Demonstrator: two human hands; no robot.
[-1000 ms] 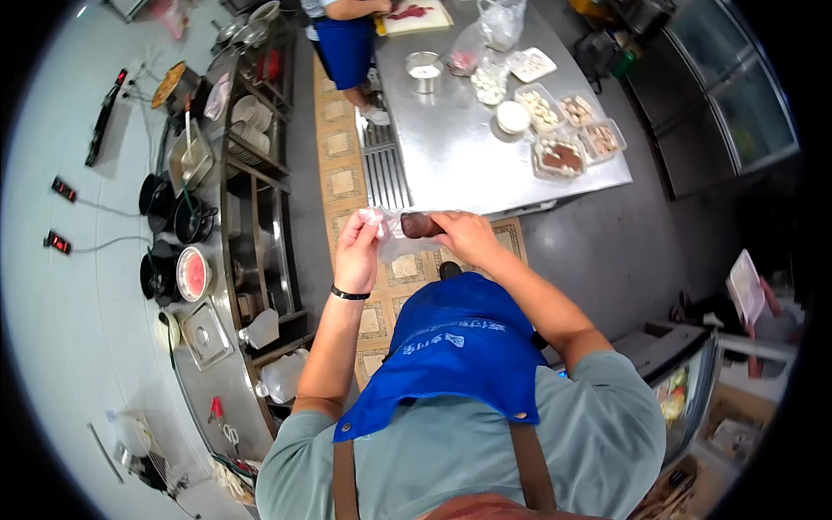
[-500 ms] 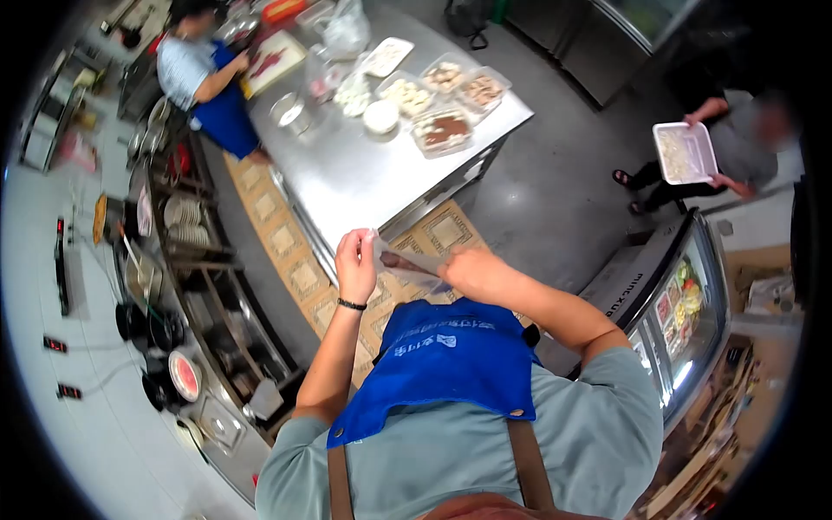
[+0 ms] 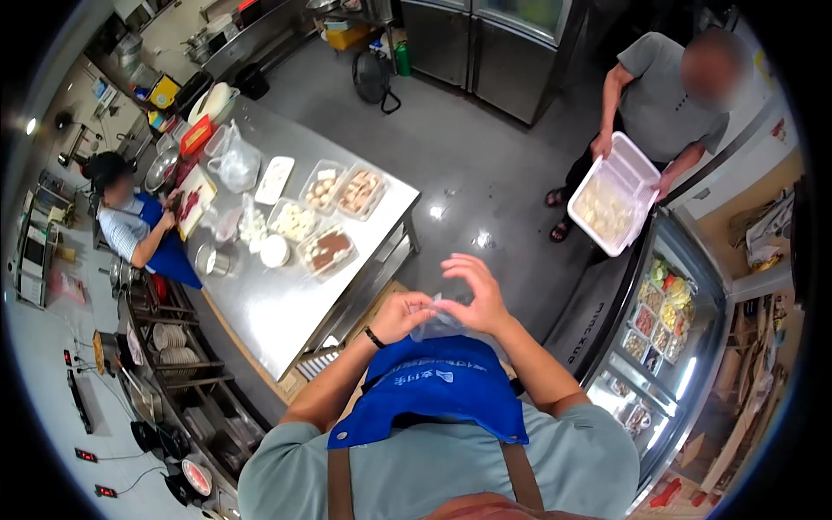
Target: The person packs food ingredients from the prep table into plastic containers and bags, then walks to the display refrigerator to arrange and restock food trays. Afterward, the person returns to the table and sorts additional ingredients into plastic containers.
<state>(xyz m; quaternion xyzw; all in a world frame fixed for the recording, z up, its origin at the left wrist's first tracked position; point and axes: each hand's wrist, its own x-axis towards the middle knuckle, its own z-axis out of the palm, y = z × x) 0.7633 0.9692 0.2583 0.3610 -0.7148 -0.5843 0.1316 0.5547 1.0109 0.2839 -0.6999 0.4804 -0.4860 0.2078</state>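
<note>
In front of the blue apron [image 3: 433, 381], my left hand [image 3: 401, 317] is closed on the top of a clear plastic bag [image 3: 440, 327]. The bag hangs low against the apron, and its contents are hard to make out. My right hand [image 3: 479, 299] is beside it with the fingers spread and curved. Its thumb reaches to the bag's upper edge and seems to touch it.
A steel table [image 3: 269, 328] on the left holds several food containers, one with dark red contents [image 3: 328, 251]. At its far side a person [image 3: 143, 221] works at a cutting board [image 3: 198, 201]. To the right another person [image 3: 672, 95] holds a white tray [image 3: 614, 195] beside a glass display fridge [image 3: 667, 312].
My view has swung right, so the table sits further left. My right hand has loosened from the bag and spread its fingers. The person with the tray appears nearer, the tray tilted.
</note>
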